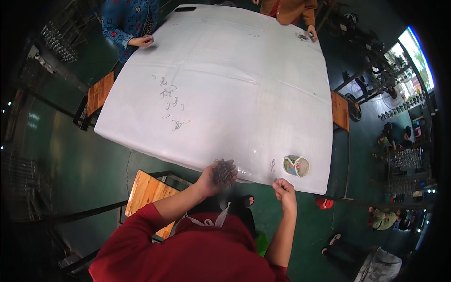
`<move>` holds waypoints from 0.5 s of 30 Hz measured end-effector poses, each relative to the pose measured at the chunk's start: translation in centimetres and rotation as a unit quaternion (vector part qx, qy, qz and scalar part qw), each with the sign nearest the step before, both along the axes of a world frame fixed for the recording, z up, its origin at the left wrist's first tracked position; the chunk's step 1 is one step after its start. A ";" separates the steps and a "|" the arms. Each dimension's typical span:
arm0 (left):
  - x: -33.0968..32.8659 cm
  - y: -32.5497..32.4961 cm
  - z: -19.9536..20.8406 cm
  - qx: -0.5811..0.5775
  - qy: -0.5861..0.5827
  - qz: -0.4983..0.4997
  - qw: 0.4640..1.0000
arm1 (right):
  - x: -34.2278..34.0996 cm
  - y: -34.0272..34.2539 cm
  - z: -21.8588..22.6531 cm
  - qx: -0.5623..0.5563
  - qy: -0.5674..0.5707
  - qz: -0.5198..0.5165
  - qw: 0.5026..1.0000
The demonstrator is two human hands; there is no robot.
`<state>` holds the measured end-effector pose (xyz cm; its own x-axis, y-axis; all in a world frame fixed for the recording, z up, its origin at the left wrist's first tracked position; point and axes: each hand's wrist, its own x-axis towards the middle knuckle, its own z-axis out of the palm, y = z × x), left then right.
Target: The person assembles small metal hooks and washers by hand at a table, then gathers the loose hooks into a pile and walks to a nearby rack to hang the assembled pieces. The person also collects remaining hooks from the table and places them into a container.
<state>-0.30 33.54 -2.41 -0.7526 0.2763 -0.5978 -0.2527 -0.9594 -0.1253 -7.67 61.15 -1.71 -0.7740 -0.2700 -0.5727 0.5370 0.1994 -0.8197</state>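
My left hand (206, 182) is cupped palm up at the table's near edge. It holds a dark clump of small wire hooks (222, 174), which covers most of the palm. To the right, my right hand (285, 193) is closed in a pinch at the same edge; whatever its fingertips hold is too small to make out. Just beyond those fingertips, a few loose S-shaped hooks (272, 165) lie on the white tabletop (225, 103). Beside them a printed tub (296, 166) rests near the right corner. Several more hooks (175, 101) are scattered across the table's left part.
Across the table stand a person in a blue patterned top (131, 21) and another in a brown jacket (289, 10), whose hand is by a small dark pile (302, 36). A dark flat object (185, 9) lies at the far edge. Wooden stools (149, 190) surround the table.
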 end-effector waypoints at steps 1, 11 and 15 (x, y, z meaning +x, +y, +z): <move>-0.3 1.4 0.2 -0.013 0.006 -0.032 0.999 | 0.7 1.9 1.0 -0.025 -0.006 -0.032 0.999; -4.8 22.0 -1.1 0.092 0.144 -0.294 0.940 | 7.4 24.3 2.6 -0.103 0.078 -0.294 0.947; -6.6 32.3 -1.3 0.157 0.101 -0.325 0.927 | 9.8 32.7 2.3 -0.090 0.053 -0.369 0.923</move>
<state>-6.88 65.85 -3.66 -0.4536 0.8473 -0.2763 -0.8137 -0.5202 -0.2594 2.13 93.87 0.64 -0.8346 0.2704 -0.4799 0.3859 -0.3345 -0.8598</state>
